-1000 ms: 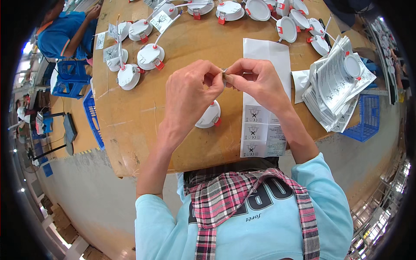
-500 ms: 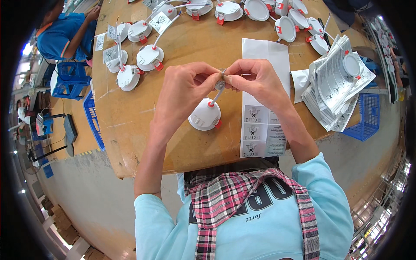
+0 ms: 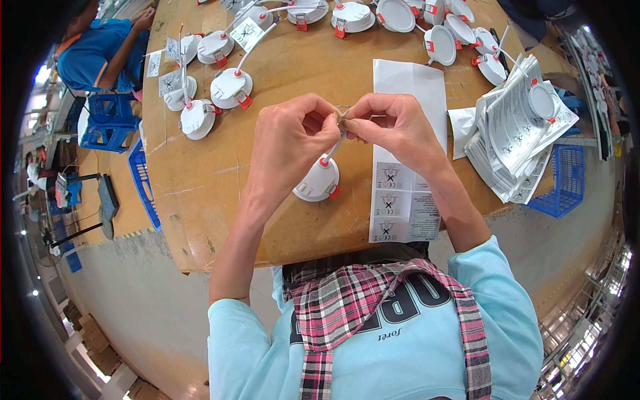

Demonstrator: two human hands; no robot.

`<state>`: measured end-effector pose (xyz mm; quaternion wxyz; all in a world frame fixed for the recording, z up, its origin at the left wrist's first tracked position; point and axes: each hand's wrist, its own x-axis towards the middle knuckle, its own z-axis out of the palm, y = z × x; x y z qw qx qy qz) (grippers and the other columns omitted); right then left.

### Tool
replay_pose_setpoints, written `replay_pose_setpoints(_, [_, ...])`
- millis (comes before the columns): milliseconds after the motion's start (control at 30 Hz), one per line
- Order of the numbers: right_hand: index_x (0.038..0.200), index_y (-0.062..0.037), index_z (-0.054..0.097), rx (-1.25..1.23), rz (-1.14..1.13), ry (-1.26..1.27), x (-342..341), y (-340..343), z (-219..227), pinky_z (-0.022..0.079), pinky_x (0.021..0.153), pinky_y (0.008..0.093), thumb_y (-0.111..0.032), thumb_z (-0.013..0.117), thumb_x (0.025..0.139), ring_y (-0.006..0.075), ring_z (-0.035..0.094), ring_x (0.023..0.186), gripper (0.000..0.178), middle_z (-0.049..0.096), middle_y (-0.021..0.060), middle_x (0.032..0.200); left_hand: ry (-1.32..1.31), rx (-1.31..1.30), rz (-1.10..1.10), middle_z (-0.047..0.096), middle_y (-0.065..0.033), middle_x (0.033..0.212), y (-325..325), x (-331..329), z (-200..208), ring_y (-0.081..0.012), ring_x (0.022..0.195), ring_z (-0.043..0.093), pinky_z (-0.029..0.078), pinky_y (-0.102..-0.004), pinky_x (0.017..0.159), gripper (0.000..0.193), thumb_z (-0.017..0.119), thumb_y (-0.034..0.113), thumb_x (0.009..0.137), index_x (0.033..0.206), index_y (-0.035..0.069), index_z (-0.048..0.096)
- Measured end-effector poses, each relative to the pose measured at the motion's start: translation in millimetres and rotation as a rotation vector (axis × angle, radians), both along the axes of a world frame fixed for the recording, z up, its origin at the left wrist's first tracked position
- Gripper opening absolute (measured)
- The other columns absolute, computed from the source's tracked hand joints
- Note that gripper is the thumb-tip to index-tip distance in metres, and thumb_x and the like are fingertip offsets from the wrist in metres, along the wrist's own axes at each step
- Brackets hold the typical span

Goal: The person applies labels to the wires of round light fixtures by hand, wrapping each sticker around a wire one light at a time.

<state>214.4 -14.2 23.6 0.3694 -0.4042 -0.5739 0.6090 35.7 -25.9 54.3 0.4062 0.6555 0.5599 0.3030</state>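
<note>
Close together, the left hand (image 3: 293, 137) and right hand (image 3: 393, 127) – both turned inward – pinch the white cord's (image 3: 335, 146) tip above the bench (image 3: 213, 207); its round white lamp (image 3: 316, 181) is near the left one.

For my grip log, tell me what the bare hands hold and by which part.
The left hand and right hand pinch the upper end of a thin white cable rising from a round white lamp; finer detail is hidden.

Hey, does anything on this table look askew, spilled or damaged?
The paper stack on the right looks untidy: its sheets are fanned unevenly by the table's right edge, and one round white lamp sits on top, apart from the others. I see nothing spilled or visibly damaged.
</note>
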Motion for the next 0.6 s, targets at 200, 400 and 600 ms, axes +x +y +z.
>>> replay_pose_setpoints(200, [0.089, 0.0047, 0.064, -0.037, 0.042, 0.019, 2, 2, 3, 0.047, 0.065, 0.0204, -0.006, 0.061, 0.084, 0.0083, 0.058, 0.071, 0.013, 0.063, 0.0057, 0.077, -0.337, -0.137, -0.045, 0.068, -0.0077, 0.073, 6, -14, -12, -0.0102, 0.067, 0.064, 0.052, -0.0235, 0.06, 0.017, 0.061, 0.01, 0.084, 0.09, -0.004, 0.068])
replay_pose_setpoints(400, [0.088, 0.005, 0.066, -0.038, 0.045, -0.014, 1, 2, 5, 0.049, 0.065, 0.0223, -0.01, 0.06, 0.084, 0.0094, 0.061, 0.07, 0.017, 0.065, 0.007, 0.077, 0.064, 0.008, -0.165, 0.068, -0.009, 0.076, 7, -13, 6, -0.0114, 0.067, 0.064, 0.053, -0.0234, 0.063, 0.015, 0.063, 0.01, 0.085, 0.089, -0.004, 0.067])
replay_pose_setpoints(600, [0.088, 0.0055, 0.065, -0.03, 0.009, -0.032, 1, -1, 5, 0.049, 0.064, 0.0215, -0.009, 0.061, 0.083, 0.009, 0.061, 0.07, 0.015, 0.065, 0.0069, 0.075, 0.229, 0.299, -0.108, 0.063, -0.0147, 0.069, 0, 0, -1, -0.0297, 0.063, 0.061, 0.047, -0.0362, 0.055, 0.011, 0.061, 0.009, 0.075, 0.075, -0.001, 0.063])
